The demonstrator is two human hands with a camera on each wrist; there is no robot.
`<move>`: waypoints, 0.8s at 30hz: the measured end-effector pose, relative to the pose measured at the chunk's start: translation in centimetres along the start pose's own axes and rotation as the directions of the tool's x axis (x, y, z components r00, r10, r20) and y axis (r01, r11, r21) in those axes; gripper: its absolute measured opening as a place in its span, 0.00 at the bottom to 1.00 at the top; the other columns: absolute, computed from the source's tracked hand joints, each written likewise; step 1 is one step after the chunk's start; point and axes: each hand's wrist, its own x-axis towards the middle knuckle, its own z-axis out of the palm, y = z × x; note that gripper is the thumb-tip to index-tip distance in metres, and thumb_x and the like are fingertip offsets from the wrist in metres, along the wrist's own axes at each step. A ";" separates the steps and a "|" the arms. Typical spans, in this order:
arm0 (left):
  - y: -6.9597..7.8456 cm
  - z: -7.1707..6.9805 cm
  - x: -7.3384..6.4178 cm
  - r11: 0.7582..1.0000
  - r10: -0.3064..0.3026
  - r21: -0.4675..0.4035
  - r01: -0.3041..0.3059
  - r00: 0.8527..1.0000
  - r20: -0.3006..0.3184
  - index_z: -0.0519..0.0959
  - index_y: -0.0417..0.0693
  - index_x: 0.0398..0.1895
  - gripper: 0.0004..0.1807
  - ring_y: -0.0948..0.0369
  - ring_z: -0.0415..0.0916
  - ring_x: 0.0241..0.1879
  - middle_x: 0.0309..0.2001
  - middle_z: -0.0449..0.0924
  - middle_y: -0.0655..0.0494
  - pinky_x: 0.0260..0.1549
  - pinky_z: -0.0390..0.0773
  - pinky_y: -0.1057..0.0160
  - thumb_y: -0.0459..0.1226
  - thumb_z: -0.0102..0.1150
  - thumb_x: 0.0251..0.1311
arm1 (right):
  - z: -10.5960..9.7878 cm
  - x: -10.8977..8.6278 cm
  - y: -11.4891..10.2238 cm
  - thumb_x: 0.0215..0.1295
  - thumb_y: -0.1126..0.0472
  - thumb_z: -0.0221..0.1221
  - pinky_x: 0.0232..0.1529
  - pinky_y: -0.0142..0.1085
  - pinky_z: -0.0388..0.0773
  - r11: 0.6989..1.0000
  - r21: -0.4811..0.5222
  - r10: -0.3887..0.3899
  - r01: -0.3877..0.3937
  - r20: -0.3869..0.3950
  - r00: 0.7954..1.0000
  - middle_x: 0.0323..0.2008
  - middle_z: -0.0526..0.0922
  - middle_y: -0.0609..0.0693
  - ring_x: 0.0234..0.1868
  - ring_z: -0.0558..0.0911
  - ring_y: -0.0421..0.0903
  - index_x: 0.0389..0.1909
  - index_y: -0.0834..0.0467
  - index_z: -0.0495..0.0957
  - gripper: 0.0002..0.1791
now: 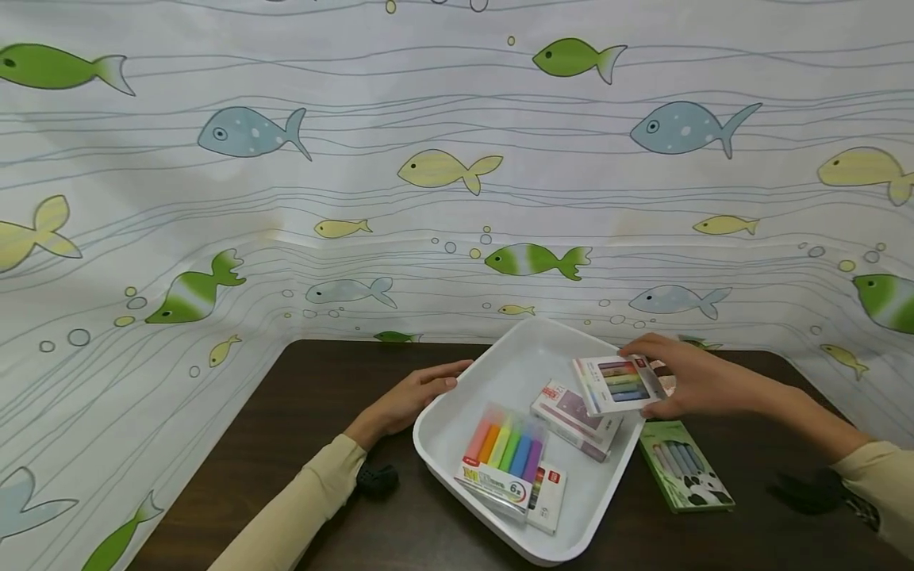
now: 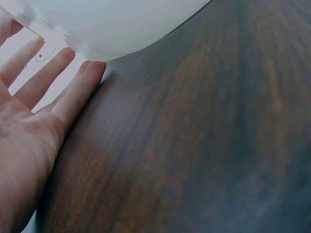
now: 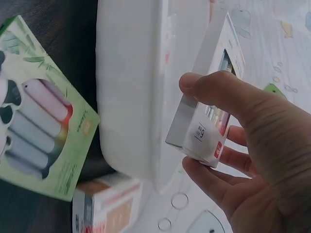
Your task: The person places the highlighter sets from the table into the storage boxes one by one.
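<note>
My left hand (image 1: 403, 403) lies against the left side of a white plastic tub (image 1: 524, 349). In the left wrist view, this hand's fingers (image 2: 46, 80) are nearly straight and touch the tub's outer wall (image 2: 131, 24). Over the tub's right rim, my right hand (image 1: 703, 377) pinches a small white box of coloured sticks (image 1: 594, 381) between thumb and fingers; the box (image 3: 204, 133) is tilted. Below it in the tub sits a white and purple box (image 1: 574, 416). A clear pack of rainbow highlighters (image 1: 503, 456) partly covers another small white box (image 1: 550, 503).
A green panda-print box of pens (image 1: 685, 468) lies on the dark wooden table (image 1: 336, 365), right of the tub. In the right wrist view, an orange and white box (image 3: 116, 208) shows beyond it, partly cut off. A fish-patterned sheet (image 1: 443, 103) hangs behind.
</note>
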 end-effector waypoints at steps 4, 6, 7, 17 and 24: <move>-0.1 0.0 0.0 1.000 0.001 -0.003 -0.001 1.000 0.006 0.65 0.58 0.78 0.27 0.48 0.71 0.65 0.73 0.66 0.51 0.54 0.79 0.49 0.41 0.51 0.78 | 1.0 1.4 -0.1 0.52 0.49 0.78 0.47 0.49 0.80 0.999 0.030 0.010 -0.012 0.055 0.998 0.64 0.71 0.58 0.52 0.76 0.52 0.67 0.60 0.71 0.44; -0.1 0.0 0.0 1.000 0.005 -0.003 -0.005 1.000 0.007 0.65 0.58 0.78 0.27 0.48 0.71 0.65 0.73 0.66 0.51 0.54 0.79 0.49 0.42 0.51 0.78 | 1.4 2.1 -0.3 0.52 0.49 0.78 0.48 0.49 0.80 0.999 0.033 0.003 -0.006 0.068 0.998 0.63 0.71 0.58 0.52 0.75 0.52 0.67 0.59 0.72 0.43; -0.1 0.0 0.0 1.000 0.007 -0.002 -0.007 1.000 0.005 0.65 0.58 0.78 0.27 0.48 0.71 0.65 0.73 0.66 0.51 0.54 0.79 0.49 0.42 0.52 0.78 | 1.6 2.5 -0.4 0.52 0.50 0.78 0.48 0.50 0.80 0.999 0.035 -0.002 0.000 0.073 0.997 0.63 0.71 0.57 0.53 0.75 0.52 0.66 0.59 0.72 0.42; -0.1 0.0 0.1 1.000 0.004 -0.005 -0.004 1.000 0.007 0.65 0.58 0.78 0.27 0.48 0.71 0.65 0.72 0.67 0.51 0.54 0.79 0.49 0.41 0.51 0.79 | 3.0 5.1 -1.6 0.51 0.50 0.79 0.54 0.54 0.79 0.998 0.050 -0.037 0.032 0.103 0.994 0.64 0.72 0.56 0.58 0.75 0.56 0.67 0.61 0.74 0.44; -0.3 -0.1 0.1 1.000 0.010 0.002 -0.010 1.000 0.000 0.65 0.57 0.78 0.27 0.48 0.72 0.65 0.73 0.67 0.51 0.54 0.79 0.49 0.41 0.50 0.79 | 3.3 6.2 -2.5 0.50 0.54 0.80 0.55 0.58 0.77 0.997 0.050 -0.057 0.053 0.083 0.995 0.65 0.71 0.58 0.58 0.75 0.58 0.68 0.63 0.74 0.44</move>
